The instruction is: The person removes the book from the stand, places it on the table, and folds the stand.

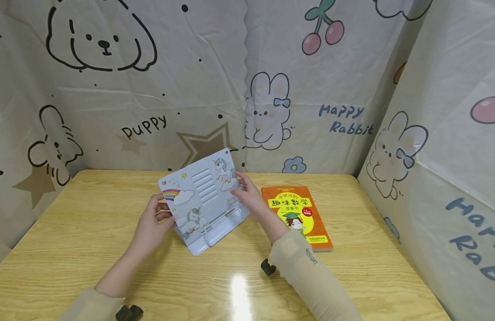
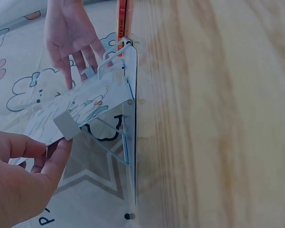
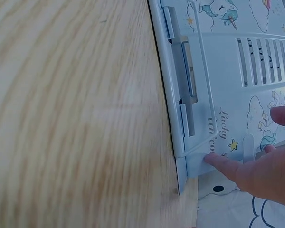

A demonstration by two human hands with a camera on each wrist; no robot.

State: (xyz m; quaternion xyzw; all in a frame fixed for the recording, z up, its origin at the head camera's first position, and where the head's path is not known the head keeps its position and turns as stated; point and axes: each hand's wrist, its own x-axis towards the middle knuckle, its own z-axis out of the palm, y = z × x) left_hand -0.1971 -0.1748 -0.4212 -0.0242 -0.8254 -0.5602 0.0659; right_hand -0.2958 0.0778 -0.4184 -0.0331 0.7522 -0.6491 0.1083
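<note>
Head view: the right forearm (image 1: 273,225) and right sleeve (image 1: 311,276) cover the lower left corner of the book (image 1: 295,209); its smallest print is illegible. The stand (image 1: 203,206) hides its own rear side. The bottom edge crops the left sleeve (image 1: 92,307). Left wrist view: the left edge crops the left grip (image 2: 23,185). Right wrist view: the right edge crops the right grip (image 3: 263,178) and the stand

This is a screened-off nook, in what kind of building one cannot tell, shown by the cartoon-printed cloth (image 1: 207,89) hanging like walls along the left, far and right edges of a wood-grain table (image 1: 91,223).
</note>
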